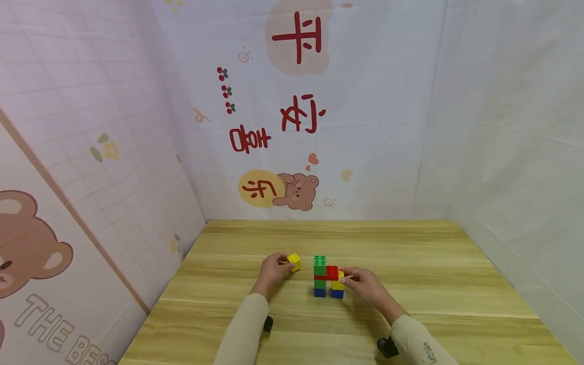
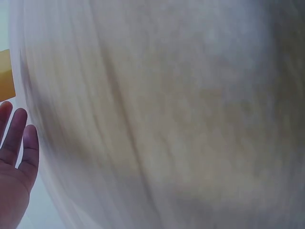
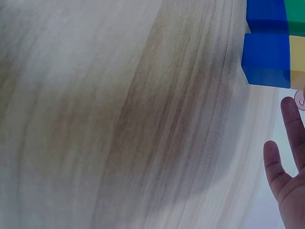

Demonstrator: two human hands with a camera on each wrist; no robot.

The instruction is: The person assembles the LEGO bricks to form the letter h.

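My left hand (image 1: 276,268) pinches a yellow toy building block (image 1: 294,262) left of a small block structure. In the left wrist view, its spread fingers (image 2: 29,150) show below the yellow-orange block (image 2: 6,76). The structure's left column has a green block (image 1: 320,264) on top, a red block (image 1: 326,277) reaching across, then green and a blue block (image 1: 320,292). On the right, a yellow block (image 1: 337,285) sits on a blue block (image 1: 337,293). My right hand (image 1: 365,286) holds this column's upper yellow part between thumb and fingers; the contact is partly hidden.
The structure stands on a wood-grain table (image 1: 410,248). Behind it hangs a white printed cloth (image 1: 378,101), with more cloth along both sides. Dark wrist devices (image 1: 388,347) show beneath the sleeves.
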